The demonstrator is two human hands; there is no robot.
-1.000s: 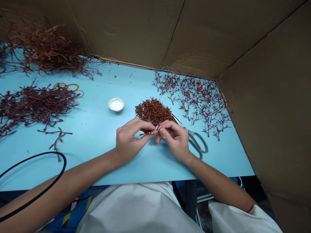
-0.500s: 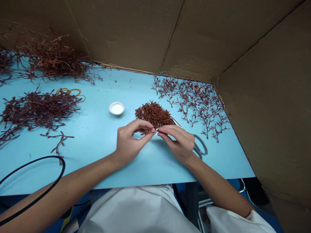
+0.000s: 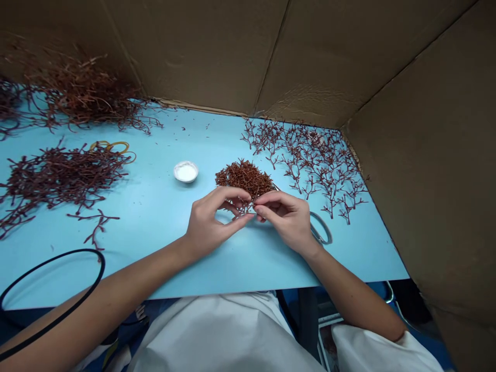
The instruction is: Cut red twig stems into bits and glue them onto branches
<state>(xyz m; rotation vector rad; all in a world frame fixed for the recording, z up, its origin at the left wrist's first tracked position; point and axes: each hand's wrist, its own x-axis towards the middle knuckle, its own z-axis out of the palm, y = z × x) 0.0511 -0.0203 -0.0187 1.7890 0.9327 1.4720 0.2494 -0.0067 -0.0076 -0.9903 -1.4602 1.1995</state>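
Above the near edge of a dense pile of short reddish-brown twig pieces [image 3: 245, 174], my two hands meet fingertip to fingertip. My right hand [image 3: 289, 217] is closed in a pinch on a thin brown twig [image 3: 254, 202], mostly hidden by the fingers. My left hand [image 3: 215, 217] faces it from the left, its thumb and forefinger spread apart around the twig's end. Whether its curled fingers touch anything cannot be made out. Partly under my right hand lies a pair of scissors [image 3: 322, 227], with a grey handle loop showing.
A small white bowl of white powder [image 3: 186, 171] stands left of the pile. Branched twigs [image 3: 329, 165] are spread at the right; tangled stems [image 3: 65, 173] and rubber bands [image 3: 118, 146] lie left. Cardboard walls [image 3: 217, 57] border the blue table [image 3: 217, 279]. A black cable [image 3: 101, 268] loops over my left forearm.
My left thumb and forefinger have parted from their pinch. My right hand has turned slightly, its fingers more curled, and the fingertips of both hands have come closer together.
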